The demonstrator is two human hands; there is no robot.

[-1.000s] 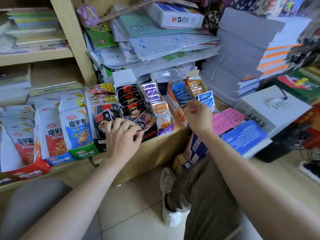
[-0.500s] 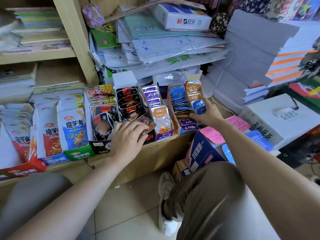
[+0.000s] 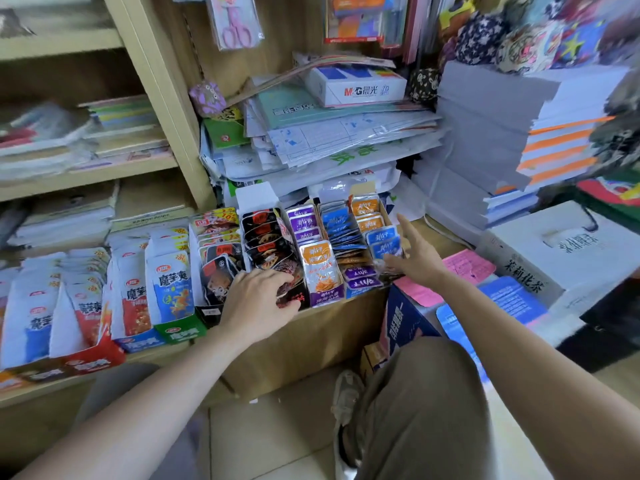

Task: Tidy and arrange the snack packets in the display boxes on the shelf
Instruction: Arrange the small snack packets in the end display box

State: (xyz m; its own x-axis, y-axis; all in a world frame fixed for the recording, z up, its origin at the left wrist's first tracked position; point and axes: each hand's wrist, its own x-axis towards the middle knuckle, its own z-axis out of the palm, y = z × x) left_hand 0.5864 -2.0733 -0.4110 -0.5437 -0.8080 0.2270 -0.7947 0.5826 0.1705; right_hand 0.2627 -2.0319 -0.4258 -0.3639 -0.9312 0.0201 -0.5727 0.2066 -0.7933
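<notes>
A pale wooden shelf (image 3: pixel 304 344) with a squared front board fills the middle of the view, its upright post rising toward eleven o'clock. At two o'clock a tall block of grey paper stacks (image 3: pixel 485 140) stands with flat, clean-cut edges and orange strips showing in the layers. At twelve o'clock lies a slumped heap of glossy plastic-sleeved paper sheets (image 3: pixel 346 140), topped by a white rectangular carton (image 3: pixel 356 85). Along the shelf from nine o'clock toward the centre, cardboard display boxes (image 3: pixel 180 329) hold upright rows of shiny white foil snack packets (image 3: pixel 169 285) with red, blue and green bands. At the centre, narrower boxes hold smaller crinkled sachets: black packets (image 3: pixel 263 244), purple and orange packets (image 3: pixel 320 268), then small blue and orange packets (image 3: pixel 377 233) toward one o'clock. At four o'clock a bent knee in khaki cloth (image 3: pixel 426 403) sits above a smooth tiled floor. The left hand (image 3: pixel 258 299) lies palm-down on the front of the black packets, fingers loosely curled against them, gripping nothing that can be seen. The right hand (image 3: pixel 415 254) sits at the right edge of the blue and orange packets, fingers spread apart, holding nothing.
</notes>
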